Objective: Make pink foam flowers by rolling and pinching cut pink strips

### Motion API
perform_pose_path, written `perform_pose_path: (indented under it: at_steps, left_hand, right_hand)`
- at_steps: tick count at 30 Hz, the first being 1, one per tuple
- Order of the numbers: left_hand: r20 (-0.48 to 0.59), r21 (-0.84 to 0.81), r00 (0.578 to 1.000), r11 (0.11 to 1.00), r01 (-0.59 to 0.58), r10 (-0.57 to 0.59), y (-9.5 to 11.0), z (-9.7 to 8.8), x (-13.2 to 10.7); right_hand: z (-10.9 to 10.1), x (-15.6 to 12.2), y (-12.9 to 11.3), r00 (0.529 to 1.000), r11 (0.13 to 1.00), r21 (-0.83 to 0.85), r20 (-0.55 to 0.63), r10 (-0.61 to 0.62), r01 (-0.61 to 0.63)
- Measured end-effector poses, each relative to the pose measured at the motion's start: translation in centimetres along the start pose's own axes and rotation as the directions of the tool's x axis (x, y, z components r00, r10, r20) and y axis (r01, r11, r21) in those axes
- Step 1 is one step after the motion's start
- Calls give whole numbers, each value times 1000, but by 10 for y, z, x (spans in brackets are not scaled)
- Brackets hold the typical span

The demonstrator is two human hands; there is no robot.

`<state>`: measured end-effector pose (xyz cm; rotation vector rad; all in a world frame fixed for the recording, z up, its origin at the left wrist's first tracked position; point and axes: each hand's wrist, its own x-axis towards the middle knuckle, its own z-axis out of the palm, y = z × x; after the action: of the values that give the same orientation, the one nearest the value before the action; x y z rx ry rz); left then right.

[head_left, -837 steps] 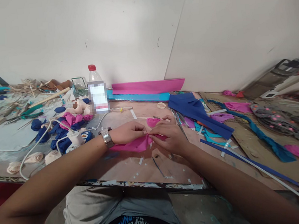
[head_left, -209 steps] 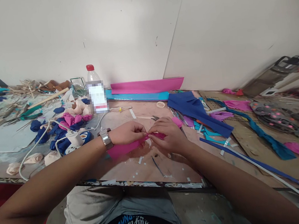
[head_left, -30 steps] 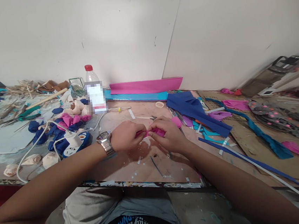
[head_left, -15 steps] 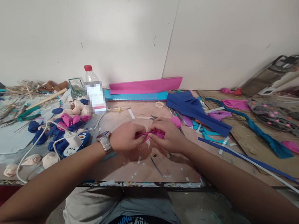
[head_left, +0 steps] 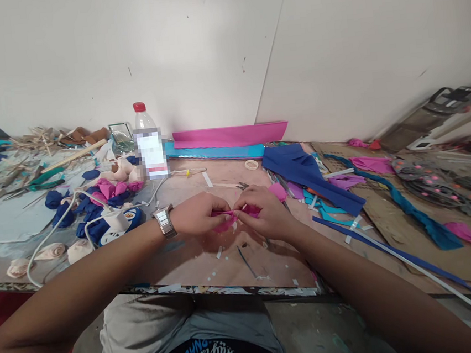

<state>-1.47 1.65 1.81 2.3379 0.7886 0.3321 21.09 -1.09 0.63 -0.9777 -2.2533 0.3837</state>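
Pink fabric (head_left: pixel 222 225) pinched between thumb and fingers of both left hand (head_left: pixel 201 213) and right hand (head_left: pixel 264 211), midway over the table (head_left: pixel 277 264), inward from its near edge. Apparently mid-gathering; next, probably needs tight pinches and small, even folds.

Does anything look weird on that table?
The bottle is partly blurred into squares, and a white cord loops untidily over crumpled blue cloth. The pink cloth in the left hand and right hand is mostly hidden.
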Motion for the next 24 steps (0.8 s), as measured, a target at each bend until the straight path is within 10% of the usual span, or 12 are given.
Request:
perform_pose_path:
  at_steps: [15, 24]
  left_hand:
    - [-90, 177, 992, 978, 108, -93, -9, -10, 3]
    - [55, -116, 998, 993, 8, -2, 2, -4, 0]
  right_hand:
    - [-2, 2, 10, 987, 993, -63, -136, 87, -96]
    - [4, 0, 6, 997, 998, -28, -64, 48, -50]
